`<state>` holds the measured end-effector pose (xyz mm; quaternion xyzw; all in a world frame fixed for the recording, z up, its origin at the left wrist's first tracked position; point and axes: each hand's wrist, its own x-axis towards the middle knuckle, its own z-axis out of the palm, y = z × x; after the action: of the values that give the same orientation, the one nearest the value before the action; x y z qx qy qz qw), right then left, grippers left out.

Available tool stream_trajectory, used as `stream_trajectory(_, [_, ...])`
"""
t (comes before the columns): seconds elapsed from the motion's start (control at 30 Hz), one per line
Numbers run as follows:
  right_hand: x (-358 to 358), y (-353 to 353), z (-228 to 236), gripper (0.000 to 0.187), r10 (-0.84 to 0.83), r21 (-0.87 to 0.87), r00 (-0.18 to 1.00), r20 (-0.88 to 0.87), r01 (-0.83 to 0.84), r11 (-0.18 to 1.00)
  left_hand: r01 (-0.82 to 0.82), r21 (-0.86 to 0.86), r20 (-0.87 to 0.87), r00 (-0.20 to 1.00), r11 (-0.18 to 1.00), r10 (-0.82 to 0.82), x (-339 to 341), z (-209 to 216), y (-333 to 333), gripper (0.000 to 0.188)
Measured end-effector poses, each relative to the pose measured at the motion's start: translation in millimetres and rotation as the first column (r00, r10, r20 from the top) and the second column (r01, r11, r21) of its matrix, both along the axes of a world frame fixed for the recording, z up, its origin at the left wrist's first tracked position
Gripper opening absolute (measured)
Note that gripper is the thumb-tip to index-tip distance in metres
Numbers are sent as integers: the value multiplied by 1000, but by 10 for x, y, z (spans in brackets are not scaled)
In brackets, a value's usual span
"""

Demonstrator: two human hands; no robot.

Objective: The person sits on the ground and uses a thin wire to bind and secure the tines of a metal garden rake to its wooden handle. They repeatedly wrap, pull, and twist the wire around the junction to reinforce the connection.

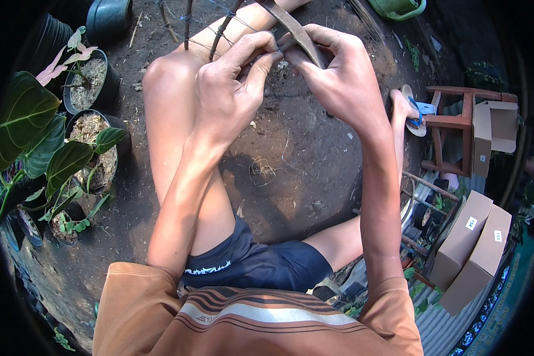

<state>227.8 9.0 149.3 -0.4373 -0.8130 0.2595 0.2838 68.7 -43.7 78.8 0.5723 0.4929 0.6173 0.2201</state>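
Observation:
My left hand is closed in a pinch, thumb against forefinger, near the top centre. Whatever lies between those fingertips is too small to make out. Right beside it, my right hand is closed around the lower end of a flat, curved grey-brown strip, which slants up to the left and out of view. Its fingertips almost meet those of my left hand. Beyond the left hand stand dark thin sticks, with thin wire or string strung between them.
Potted plants with broad leaves line the left side. At the right are a reddish wooden stool, cardboard boxes and a metal frame. A green watering can sits top right. Dry fibres lie on the soil between my legs.

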Motion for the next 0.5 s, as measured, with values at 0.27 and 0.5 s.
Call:
stream_trajectory(0.27, [5, -41, -8, 23, -23, -23, 1000, -4, 23, 999, -104, 143, -217, 967, 984, 133, 4, 81, -20, 23])
stream_trajectory(0.5, [-83, -253, 15, 39, -217, 176, 975, 48, 205, 963, -94, 0, -75, 993, 996, 94, 77, 6, -80, 21])
